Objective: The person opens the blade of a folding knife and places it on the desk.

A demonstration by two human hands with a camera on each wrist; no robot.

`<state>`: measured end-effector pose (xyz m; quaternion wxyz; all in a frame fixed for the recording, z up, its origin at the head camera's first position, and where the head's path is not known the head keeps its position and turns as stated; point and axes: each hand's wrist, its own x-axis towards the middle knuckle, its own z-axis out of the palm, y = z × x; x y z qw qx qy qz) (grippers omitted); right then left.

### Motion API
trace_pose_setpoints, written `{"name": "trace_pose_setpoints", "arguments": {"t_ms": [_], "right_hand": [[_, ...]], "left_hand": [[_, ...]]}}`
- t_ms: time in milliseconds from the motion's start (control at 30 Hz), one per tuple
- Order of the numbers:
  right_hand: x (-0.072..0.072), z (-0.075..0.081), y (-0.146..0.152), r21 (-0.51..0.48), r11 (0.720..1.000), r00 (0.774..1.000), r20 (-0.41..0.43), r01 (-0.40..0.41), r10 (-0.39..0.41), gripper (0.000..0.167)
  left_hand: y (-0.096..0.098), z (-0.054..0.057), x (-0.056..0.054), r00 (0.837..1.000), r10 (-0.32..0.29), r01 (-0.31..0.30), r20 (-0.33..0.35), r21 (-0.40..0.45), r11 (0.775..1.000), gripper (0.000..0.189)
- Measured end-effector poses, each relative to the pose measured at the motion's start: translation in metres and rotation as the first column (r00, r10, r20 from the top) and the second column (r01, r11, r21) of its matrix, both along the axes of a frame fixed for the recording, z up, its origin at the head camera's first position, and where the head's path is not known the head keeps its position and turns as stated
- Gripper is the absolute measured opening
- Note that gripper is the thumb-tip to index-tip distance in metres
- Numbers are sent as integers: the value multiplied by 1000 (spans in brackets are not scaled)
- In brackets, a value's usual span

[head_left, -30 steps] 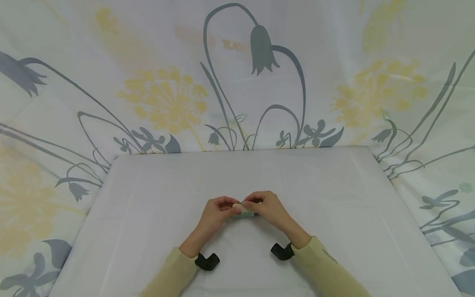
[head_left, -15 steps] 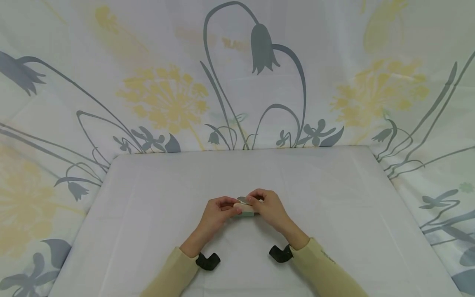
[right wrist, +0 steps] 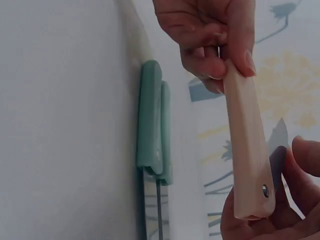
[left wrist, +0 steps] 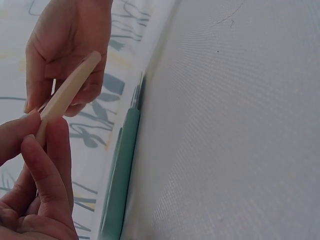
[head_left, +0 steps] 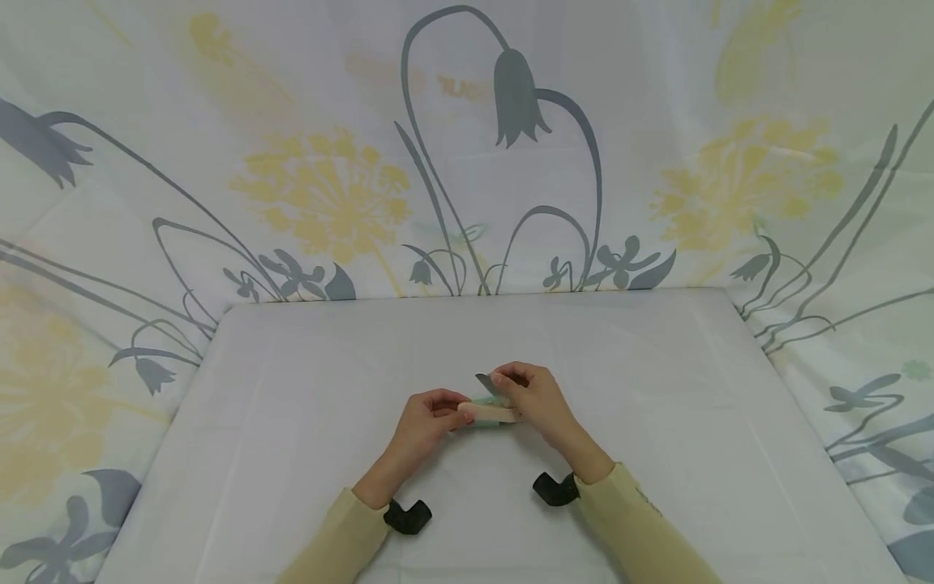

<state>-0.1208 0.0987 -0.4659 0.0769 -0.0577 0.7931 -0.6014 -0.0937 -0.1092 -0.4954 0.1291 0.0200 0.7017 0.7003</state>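
Observation:
A folding knife with a cream handle (head_left: 487,413) is held up between the two hands, over the middle of the table. My left hand (head_left: 426,418) pinches one end of the handle between thumb and fingers. At the opposite end, where a metal pivot (right wrist: 265,190) shows in the right wrist view, my right hand (head_left: 538,401) pinches the grey blade (right wrist: 278,134). The blade stands at an angle to the handle, its pointed tip showing past the right fingers in the head view; its base is hidden by the handle and fingers.
Two green-handled tools (right wrist: 150,117) with metal blades lie side by side on the white-covered table (head_left: 306,357), just under the hands. A flower-printed cloth (head_left: 467,162) stands behind the table and along both sides. Black wrist mounts (head_left: 409,517) sit at the sleeves.
The blade has come up out of the handle and swung outward. My right hand has moved slightly up and away with it, while the left hand has stayed nearly still on the handle.

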Motion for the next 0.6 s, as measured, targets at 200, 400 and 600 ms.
{"name": "trace_pose_setpoints", "arguments": {"t_ms": [200,400,600], "right_hand": [[-11,6,2,120,983,987,-63,-142,151,22],[-16,10,-1,167,967,979,-40,-191,200,19],[-19,7,0,152,970,979,-45,-189,198,19]], "left_hand": [[0,2,0,1000,-14,14,4,-16,1000,25],[-1,8,2,999,-37,37,0,-10,999,29],[-1,3,2,1000,1,-1,3,25,1000,28]]}}
